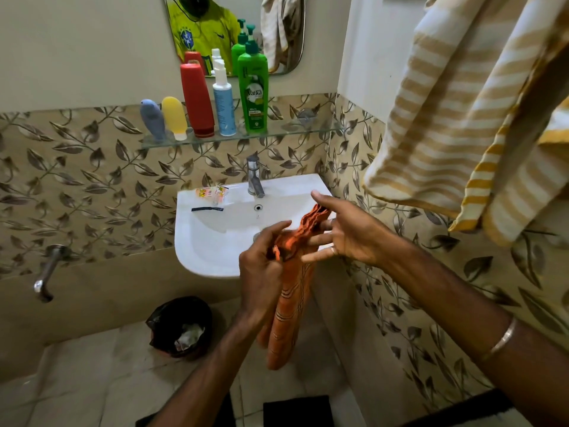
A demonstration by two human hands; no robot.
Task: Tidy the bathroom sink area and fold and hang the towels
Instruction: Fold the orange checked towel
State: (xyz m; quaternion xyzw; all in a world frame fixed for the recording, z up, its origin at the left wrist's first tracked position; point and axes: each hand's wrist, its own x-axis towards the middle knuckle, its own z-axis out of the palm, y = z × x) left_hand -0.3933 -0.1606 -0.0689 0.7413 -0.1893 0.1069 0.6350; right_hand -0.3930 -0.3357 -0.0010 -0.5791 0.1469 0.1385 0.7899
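An orange striped towel (289,306) hangs bunched in front of the white sink (209,238). My left hand (261,266) grips its gathered top edge with curled fingers. My right hand (341,232) is beside it with fingers spread, the towel's upper folds lying between thumb and fingers. A beige striped towel (455,118) hangs at the upper right, with a yellow striped one (505,167) next to it. On the sink rim lie small sachets (212,192) and a black comb (207,209).
A glass shelf (314,131) above the tap (255,177) holds blue, yellow, red, white and green bottles (253,87). A black-lined bin (181,328) stands on the floor under the sink. A wall tap (46,272) juts out at left. A dark mat (297,409) lies below.
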